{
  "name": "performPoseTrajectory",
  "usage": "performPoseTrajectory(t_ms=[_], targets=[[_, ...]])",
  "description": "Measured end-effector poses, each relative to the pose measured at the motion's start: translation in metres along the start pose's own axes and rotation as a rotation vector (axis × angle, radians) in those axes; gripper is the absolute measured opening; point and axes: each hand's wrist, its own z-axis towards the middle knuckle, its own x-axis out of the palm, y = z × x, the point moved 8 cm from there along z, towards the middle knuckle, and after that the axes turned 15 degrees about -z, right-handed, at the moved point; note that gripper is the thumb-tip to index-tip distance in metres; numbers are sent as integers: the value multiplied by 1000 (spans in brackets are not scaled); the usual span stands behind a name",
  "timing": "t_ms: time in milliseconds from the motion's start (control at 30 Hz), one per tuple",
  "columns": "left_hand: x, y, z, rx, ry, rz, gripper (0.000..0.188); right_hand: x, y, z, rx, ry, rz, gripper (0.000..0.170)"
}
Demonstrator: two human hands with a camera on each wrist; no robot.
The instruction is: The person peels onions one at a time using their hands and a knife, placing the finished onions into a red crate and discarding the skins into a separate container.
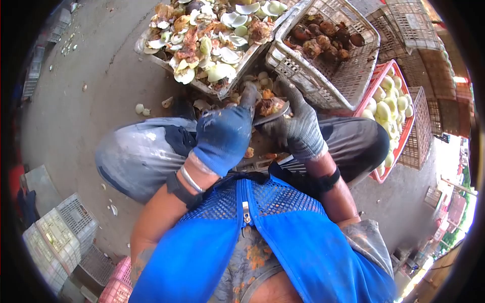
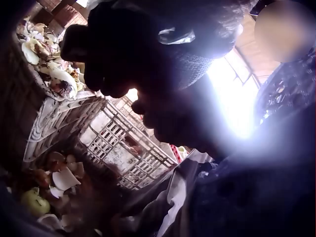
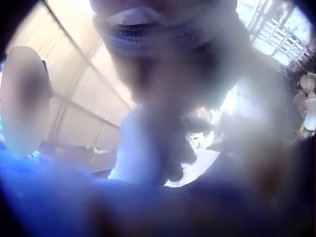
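Observation:
In the head view, my left hand (image 1: pixel 223 139), in a blue glove, curls at one end of a knife whose blade (image 1: pixel 273 114) points toward the right hand; the handle is hidden. My right hand (image 1: pixel 303 129), in a grey-white glove, holds a brown-skinned onion (image 1: pixel 271 105) between the hands, against the blade. Fingers partly cover the onion. In the left wrist view the gloved left hand (image 2: pixel 128 54) is a dark shape. The right wrist view shows the right hand (image 3: pixel 168 84) blurred, its grip unclear.
A crate heaped with peels (image 1: pixel 222 91) stands ahead. To its right are a crate of brown onions (image 1: pixel 323 76) and a red crate (image 1: pixel 408 123) of pale peeled onions. Bent legs (image 1: pixel 144 156) flank the hands. Stacked crates (image 1: pixel 63 232) stand at lower left.

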Motion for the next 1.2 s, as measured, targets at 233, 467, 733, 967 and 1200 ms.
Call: performPoseTrajectory(t_ms=[233,467,733,967,1200], targets=[[4,89,-16,-386,37,-107,58,-33,2,-17,7,-40,109,101],[-35,50,-1,-289,-193,-442,33,-39,3,-3,-16,-83,250,103],[-41,-2,3,-47,-16,-378,55,-30,8,5,-140,-7,-56,104],[-38,-5,-5,-25,125,-245,72,-22,2,6,-57,84,-157,107],[-13,5,-16,-53,135,-140,57,-5,17,-1,-65,171,-260,106]])
